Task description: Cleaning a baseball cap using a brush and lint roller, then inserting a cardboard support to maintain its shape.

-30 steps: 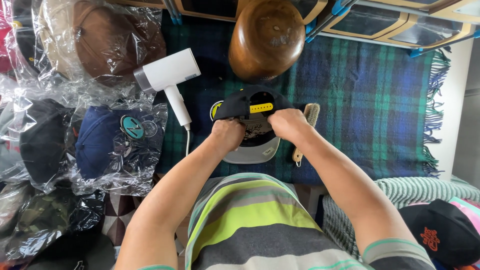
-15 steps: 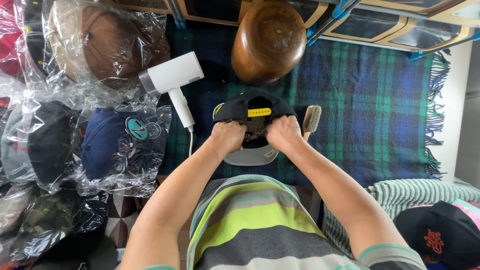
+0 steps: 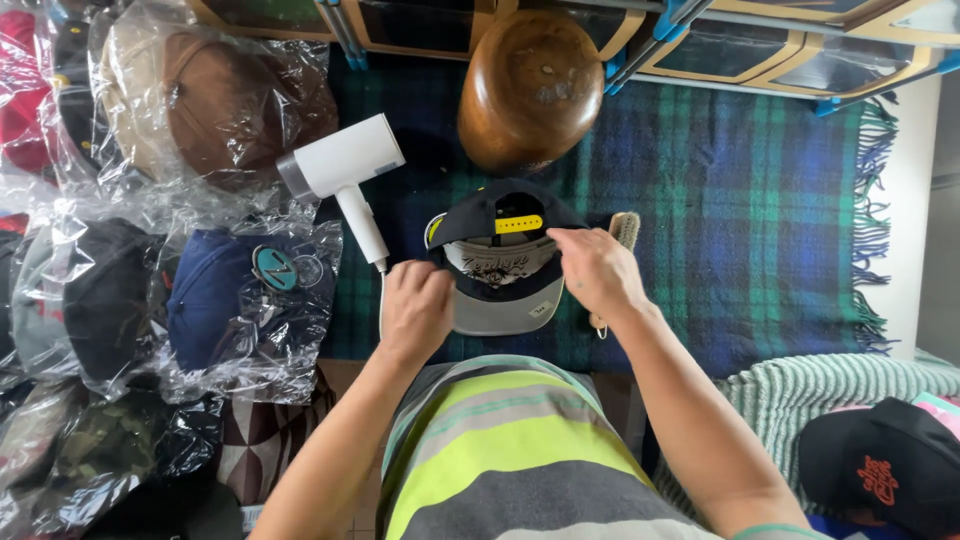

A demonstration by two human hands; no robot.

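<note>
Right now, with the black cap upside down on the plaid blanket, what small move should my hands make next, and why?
Probably close both hands back onto the black cap: the left hand sits at its left edge and the right hand hovers open beside the brush.

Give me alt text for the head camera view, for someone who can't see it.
Seen from above, a person's left hand and right hand flank an upturned black cap with a yellow strap and grey brim on a plaid blanket. A white hair dryer, wooden hat block, brush and plastic-wrapped caps surround it.
</note>
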